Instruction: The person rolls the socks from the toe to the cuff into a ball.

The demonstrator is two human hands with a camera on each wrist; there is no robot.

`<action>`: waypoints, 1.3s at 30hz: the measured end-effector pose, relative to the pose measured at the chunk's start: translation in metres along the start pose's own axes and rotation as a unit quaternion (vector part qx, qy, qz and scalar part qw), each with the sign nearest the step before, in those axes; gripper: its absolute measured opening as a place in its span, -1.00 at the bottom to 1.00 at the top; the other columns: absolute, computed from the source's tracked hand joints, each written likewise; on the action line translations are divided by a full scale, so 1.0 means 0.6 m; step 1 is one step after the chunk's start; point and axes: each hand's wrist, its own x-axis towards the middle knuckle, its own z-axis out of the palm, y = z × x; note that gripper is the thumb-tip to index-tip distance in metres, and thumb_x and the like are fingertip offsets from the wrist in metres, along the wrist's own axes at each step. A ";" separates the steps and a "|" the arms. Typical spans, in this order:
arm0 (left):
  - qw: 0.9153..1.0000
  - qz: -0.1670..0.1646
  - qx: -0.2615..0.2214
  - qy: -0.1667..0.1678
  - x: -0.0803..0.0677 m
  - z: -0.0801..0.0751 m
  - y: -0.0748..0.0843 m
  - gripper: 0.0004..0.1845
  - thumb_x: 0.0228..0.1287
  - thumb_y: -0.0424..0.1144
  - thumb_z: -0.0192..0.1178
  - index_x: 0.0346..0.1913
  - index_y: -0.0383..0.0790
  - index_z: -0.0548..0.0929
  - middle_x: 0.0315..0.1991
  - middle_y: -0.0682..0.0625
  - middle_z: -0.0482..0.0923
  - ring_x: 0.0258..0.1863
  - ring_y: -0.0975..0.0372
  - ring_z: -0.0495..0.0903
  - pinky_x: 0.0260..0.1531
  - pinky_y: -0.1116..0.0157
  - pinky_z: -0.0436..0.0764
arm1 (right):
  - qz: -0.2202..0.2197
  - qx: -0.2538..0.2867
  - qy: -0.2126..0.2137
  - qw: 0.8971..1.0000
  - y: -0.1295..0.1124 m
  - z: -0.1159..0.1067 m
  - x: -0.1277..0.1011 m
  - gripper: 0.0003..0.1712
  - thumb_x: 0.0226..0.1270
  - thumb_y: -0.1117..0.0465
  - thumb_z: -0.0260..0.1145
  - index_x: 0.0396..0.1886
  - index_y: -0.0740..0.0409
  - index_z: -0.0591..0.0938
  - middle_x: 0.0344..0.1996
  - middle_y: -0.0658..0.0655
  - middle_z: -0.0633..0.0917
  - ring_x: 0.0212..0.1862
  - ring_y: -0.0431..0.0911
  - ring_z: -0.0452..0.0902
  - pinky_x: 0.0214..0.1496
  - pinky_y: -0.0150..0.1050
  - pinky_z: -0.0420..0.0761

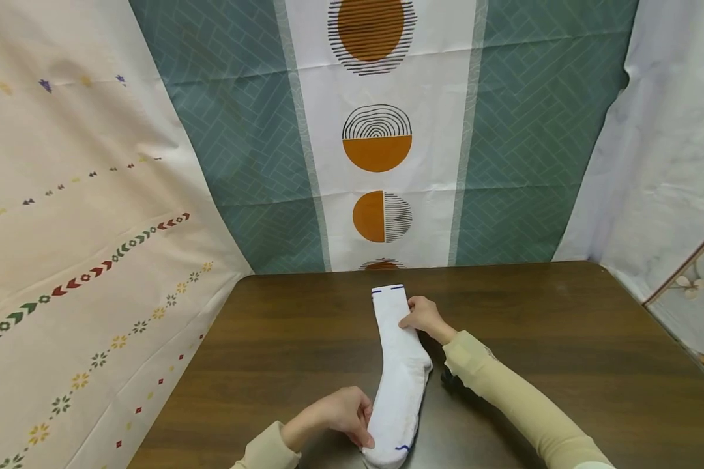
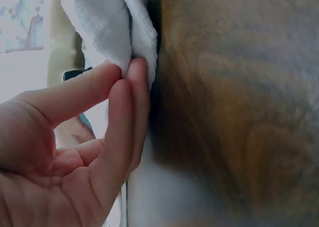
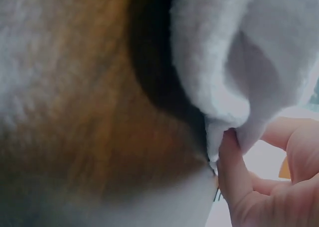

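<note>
A long white sock (image 1: 399, 371) with blue marks at its cuff and toe lies lengthwise on the brown table, cuff pointing away. Thick white layers of it show in both wrist views; whether it is one sock or two stacked I cannot tell. With thumb and fingertips, my left hand (image 1: 346, 415) pinches the left edge near the toe. In the left wrist view, that hand's thumb and fingers meet on the fabric (image 2: 102, 28). My right hand (image 1: 425, 318) pinches the right edge of the leg part below the cuff. The right wrist view shows its fingers partly behind the cloth (image 3: 212, 53).
The wooden table (image 1: 293, 319) reaches back to a green and white patterned cloth (image 1: 246, 130). A cream patterned cloth (image 1: 94, 195) hangs along the left side, and a whitish one (image 1: 669, 150) along the right.
</note>
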 end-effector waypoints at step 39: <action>0.733 0.337 0.587 0.066 -0.036 0.047 0.042 -0.83 -0.20 -0.07 0.51 -0.52 0.24 0.69 -0.51 0.31 0.46 -0.53 0.45 0.40 -0.54 0.58 0.22 | -0.241 -0.184 0.009 0.953 -0.052 -0.009 -0.217 -0.68 0.13 0.27 0.40 -0.10 0.18 0.58 -0.40 0.08 0.58 -0.40 -0.15 0.47 -0.44 -0.31 0.44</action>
